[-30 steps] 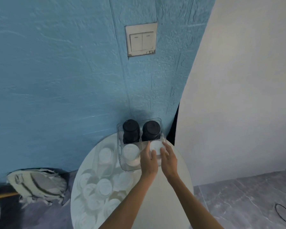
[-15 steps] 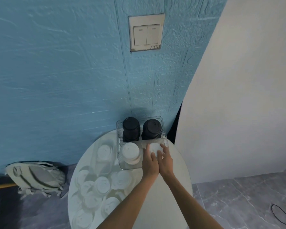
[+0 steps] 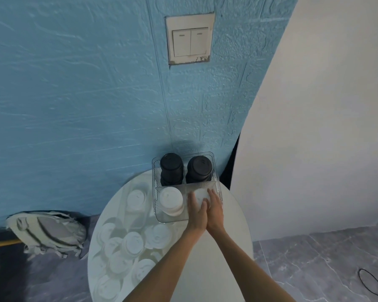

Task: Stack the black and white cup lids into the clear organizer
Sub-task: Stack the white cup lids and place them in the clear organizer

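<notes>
The clear organizer (image 3: 219, 188) stands at the far edge of the round white table (image 3: 207, 269). Its two back compartments hold stacks of black lids (image 3: 171, 168), (image 3: 199, 168). A stack of white lids (image 3: 170, 200) fills the front left compartment. My left hand (image 3: 196, 212) and my right hand (image 3: 216, 209) are side by side at the front right compartment. Together they hold one white lid (image 3: 201, 194) by its edges, inside that compartment. Several loose white lids (image 3: 132, 245) lie on the table's left half.
A blue textured wall with a light switch (image 3: 189, 39) rises right behind the organizer. A white panel (image 3: 314, 127) stands to the right. A grey backpack (image 3: 46, 232) lies on the floor at left, and a black cable (image 3: 373, 284) at right.
Both hands have moved the white lid a little forward and down into the front right compartment, and they have drawn closer together.
</notes>
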Tool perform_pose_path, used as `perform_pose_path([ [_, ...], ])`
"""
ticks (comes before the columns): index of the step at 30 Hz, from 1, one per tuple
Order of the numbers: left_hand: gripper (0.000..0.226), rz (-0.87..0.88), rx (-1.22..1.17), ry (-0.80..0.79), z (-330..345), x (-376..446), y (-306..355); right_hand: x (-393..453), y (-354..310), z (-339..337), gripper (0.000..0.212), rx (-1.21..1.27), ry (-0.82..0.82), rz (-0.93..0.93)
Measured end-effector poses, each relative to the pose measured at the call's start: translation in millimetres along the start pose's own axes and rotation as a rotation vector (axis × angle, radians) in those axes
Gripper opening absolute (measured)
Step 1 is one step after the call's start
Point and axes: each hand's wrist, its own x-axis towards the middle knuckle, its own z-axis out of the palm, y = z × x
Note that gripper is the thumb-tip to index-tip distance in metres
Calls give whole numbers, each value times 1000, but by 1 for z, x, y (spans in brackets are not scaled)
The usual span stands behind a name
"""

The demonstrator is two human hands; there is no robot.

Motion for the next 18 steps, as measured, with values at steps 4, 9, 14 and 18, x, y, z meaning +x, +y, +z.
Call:
perform_pose_path([
  [4,58,22,16,-81,-4,-11,4,-4,8,5,44,-74,56,-51],
  [9,65,-14,43,-112,-3,-13,4,-2,13,10,38,-69,73,-32],
  [14,65,-9,5,-166,-8,-14,-3,-6,16,10,48,3,12,-46],
  [18,59,3,-44,-164,-12,-19,-5,-5,12,4,51,90,-11,7],
])
